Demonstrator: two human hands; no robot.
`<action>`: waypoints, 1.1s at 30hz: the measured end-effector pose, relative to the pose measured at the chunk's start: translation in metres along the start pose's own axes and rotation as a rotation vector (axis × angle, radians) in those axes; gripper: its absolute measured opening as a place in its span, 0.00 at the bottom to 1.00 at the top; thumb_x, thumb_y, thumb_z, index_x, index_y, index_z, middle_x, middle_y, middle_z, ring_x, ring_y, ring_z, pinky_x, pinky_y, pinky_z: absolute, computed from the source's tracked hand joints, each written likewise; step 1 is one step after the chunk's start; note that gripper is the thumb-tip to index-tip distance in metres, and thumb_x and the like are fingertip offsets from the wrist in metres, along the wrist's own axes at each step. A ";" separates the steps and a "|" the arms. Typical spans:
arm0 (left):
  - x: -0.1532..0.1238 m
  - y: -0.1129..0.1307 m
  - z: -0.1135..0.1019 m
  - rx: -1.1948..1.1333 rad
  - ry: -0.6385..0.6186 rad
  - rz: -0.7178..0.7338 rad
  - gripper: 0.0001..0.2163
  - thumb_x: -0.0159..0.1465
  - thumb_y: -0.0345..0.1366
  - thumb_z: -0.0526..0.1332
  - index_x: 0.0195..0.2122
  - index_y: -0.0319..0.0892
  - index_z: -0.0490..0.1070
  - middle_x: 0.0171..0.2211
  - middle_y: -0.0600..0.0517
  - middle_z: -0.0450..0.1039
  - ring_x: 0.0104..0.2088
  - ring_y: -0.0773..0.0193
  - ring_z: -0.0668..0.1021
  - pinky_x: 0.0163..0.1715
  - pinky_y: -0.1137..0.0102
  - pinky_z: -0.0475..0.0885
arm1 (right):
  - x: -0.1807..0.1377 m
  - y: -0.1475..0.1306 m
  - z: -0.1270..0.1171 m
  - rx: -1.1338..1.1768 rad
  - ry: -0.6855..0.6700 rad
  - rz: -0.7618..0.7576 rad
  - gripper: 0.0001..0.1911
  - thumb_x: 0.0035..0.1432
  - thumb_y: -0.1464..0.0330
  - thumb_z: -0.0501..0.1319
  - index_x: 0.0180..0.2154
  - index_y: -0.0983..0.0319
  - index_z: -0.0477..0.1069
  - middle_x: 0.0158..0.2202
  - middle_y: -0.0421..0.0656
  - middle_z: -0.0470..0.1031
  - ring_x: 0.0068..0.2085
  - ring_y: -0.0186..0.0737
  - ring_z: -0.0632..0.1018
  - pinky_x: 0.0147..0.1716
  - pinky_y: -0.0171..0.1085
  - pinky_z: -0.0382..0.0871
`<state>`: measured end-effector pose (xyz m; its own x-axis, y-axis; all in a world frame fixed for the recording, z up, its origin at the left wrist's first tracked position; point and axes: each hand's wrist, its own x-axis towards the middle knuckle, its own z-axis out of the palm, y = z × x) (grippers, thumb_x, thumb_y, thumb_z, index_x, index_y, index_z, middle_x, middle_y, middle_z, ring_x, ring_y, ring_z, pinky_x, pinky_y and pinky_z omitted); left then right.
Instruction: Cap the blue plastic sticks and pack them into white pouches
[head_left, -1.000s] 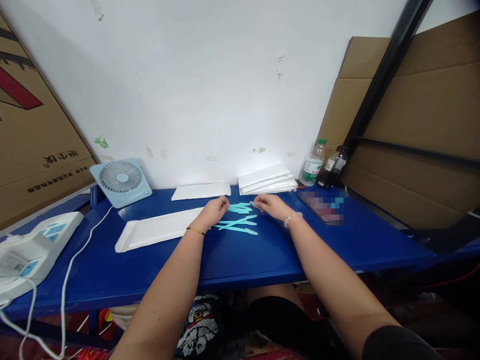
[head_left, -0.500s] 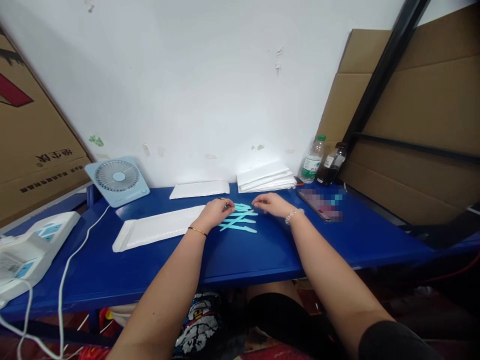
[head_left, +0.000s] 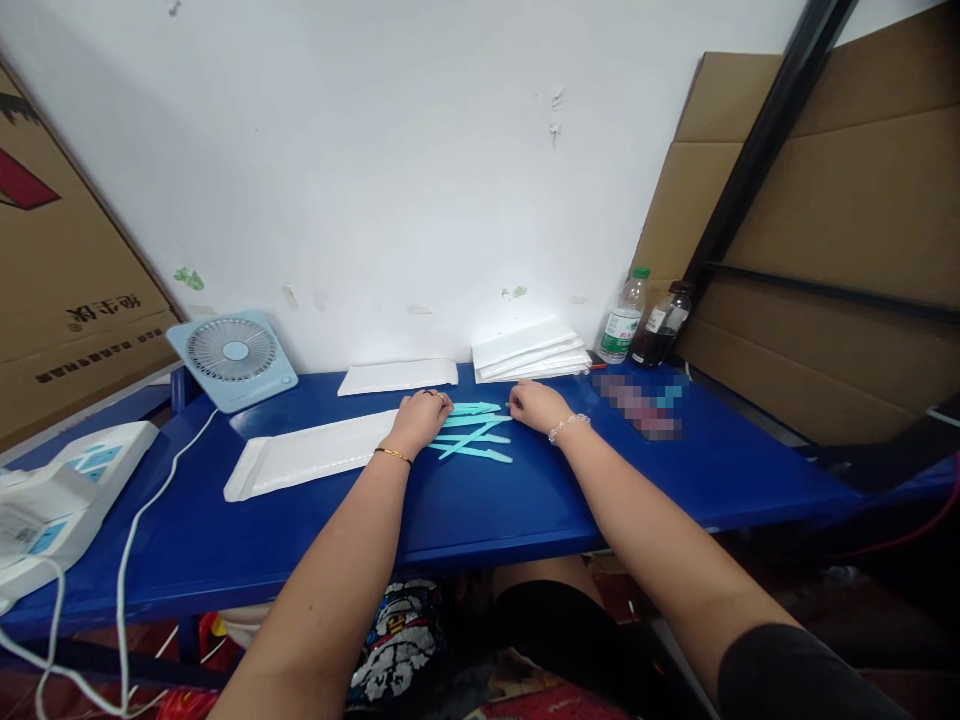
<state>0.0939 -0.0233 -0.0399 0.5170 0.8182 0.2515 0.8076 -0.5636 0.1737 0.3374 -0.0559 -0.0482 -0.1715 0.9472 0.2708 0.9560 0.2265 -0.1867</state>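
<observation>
Since half a second earlier, the left hand [head_left: 424, 413] has drawn back a little toward nine o'clock, and the right wrist has swung inward, bringing the right hand [head_left: 538, 407] into a more tightly curled shape. Counting from the pile of turquoise sticks [head_left: 474, 438], with twelve toward the wall [head_left: 390, 180], the left hand sits at ten o'clock, its fingers bent and nearly closed at the ends of the upper sticks; whether it grips any cannot be told. At two o'clock, the right hand has thumb and fingers bunched near the sticks' other ends; whether something small sits between the fingertips is unclear. Several sticks cross one another on the blue table [head_left: 495, 515]. One white envelope [head_left: 315, 455] lies at nine o'clock, reaching toward the left hand, another [head_left: 397, 377] at eleven, and a stack of envelopes [head_left: 525, 350] at one. Two bottles [head_left: 621, 325] stand at two.
</observation>
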 end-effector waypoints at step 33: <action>-0.006 0.005 -0.011 -0.304 -0.005 0.080 0.20 0.66 0.49 0.45 0.28 0.44 0.68 0.26 0.52 0.70 0.30 0.61 0.72 0.28 0.70 0.61 | -0.008 -0.004 -0.019 1.041 0.222 0.009 0.17 0.43 0.59 0.68 0.33 0.63 0.72 0.33 0.44 0.78 0.34 0.39 0.78 0.35 0.38 0.74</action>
<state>0.0920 -0.0324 -0.0301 0.5774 0.7702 0.2710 0.6428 -0.6335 0.4306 0.3391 -0.0684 -0.0315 -0.0176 0.9112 0.4117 0.2639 0.4014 -0.8771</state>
